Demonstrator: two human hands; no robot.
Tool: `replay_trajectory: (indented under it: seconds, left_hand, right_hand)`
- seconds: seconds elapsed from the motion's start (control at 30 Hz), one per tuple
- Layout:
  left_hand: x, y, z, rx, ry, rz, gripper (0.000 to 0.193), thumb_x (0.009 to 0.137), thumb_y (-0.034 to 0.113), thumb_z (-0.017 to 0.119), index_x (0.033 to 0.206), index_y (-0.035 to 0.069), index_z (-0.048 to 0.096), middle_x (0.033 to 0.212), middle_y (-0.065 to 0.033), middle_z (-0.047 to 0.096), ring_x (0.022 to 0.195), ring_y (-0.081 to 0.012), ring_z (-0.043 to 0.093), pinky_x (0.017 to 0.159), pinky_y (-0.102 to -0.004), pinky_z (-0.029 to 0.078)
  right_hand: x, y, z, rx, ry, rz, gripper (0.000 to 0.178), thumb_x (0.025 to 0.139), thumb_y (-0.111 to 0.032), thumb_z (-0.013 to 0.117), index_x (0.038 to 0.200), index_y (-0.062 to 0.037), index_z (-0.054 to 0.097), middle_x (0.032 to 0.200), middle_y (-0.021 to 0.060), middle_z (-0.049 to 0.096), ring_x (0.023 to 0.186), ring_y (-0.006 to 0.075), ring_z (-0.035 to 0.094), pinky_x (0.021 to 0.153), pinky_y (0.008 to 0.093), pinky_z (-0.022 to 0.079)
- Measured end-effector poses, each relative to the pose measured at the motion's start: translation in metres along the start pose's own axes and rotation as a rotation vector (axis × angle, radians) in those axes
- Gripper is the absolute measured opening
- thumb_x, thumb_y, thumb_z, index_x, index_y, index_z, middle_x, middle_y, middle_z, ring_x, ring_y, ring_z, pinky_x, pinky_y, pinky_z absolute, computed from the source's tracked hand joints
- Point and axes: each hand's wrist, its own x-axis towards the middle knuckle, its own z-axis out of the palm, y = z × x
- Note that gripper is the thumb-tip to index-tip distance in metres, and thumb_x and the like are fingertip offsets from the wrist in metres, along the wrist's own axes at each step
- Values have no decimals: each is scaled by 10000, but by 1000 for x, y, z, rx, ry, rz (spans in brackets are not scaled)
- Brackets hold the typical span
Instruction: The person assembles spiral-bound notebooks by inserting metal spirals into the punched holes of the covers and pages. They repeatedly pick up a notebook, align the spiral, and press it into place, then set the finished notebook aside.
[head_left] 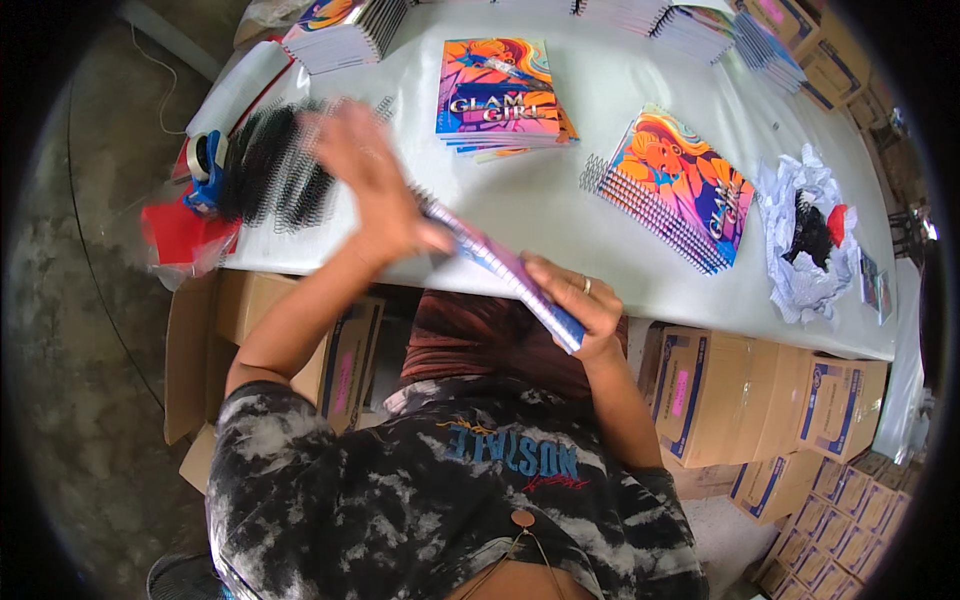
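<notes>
Notebook point(510, 275) edge-up, long axis from upper left to lower right, in right hand's point(580, 305) grip; left hand point(375, 185) flat, released.

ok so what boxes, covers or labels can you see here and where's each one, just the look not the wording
Cardboard boxes: under the table's near edge, brown with blue and white panels and pink labels.
More boxes: far right by the table, same look.
Notebook stack: table centre, orange, purple and blue covers.
Spiral-bound notebooks: right of it, same colourful covers.

I count two hands point(375, 185), one notebook point(510, 275) in grip. Beyond grip on tabletop point(590, 110): two colourful notebook stacks point(500, 95), one black coil heap point(275, 165), one tape dispenser point(205, 165), one crumpled paper wad point(805, 235).
</notes>
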Motion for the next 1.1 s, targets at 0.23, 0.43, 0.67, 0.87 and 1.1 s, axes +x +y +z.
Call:
replay_trajectory:
  seconds: [0.23,0.43,0.67,0.87,1.1]
  left_hand:
    - [-20,-18,3,80,184,-62,1134,695,815,362,1372,-62,123,1397,-316,99,1314,-468,38,1033,-586,-25]
    - [-3,43,0,20,-60,560,1130,684,799,397,1404,-20,102,1369,-264,243,1282,-463,139,1011,-612,54]
    - [-49,62,23,-290,-149,232,1102,663,820,382,1397,16,216,1434,-255,138,1302,-503,128,1033,-596,-47]
    - [-8,56,14,-83,-111,361,1141,666,828,352,1337,-87,229,1394,-294,186,1315,-468,103,1049,-563,10]
    - [27,60,8,-38,239,338,996,682,794,414,1277,-4,403,1311,-257,370,1273,-503,197,992,-621,156]
  right_hand:
    - [0,-3,4,75,-51,33,311,712,0,666,1020,35,630,926,213,651,844,290,665,707,322,539]
    - [2,10,-2,-63,27,8,328,718,-18,668,1038,40,622,952,195,652,846,278,665,720,318,534]
    - [-2,3,1,-7,45,81,260,794,-7,525,1026,63,618,957,209,651,880,298,657,761,330,520]
    - [-1,-3,5,-7,-39,12,277,776,-10,533,1028,68,616,953,202,654,841,294,666,733,324,523]
    - [4,4,2,-27,18,77,291,756,8,512,1021,50,626,964,176,658,839,274,666,704,305,522]
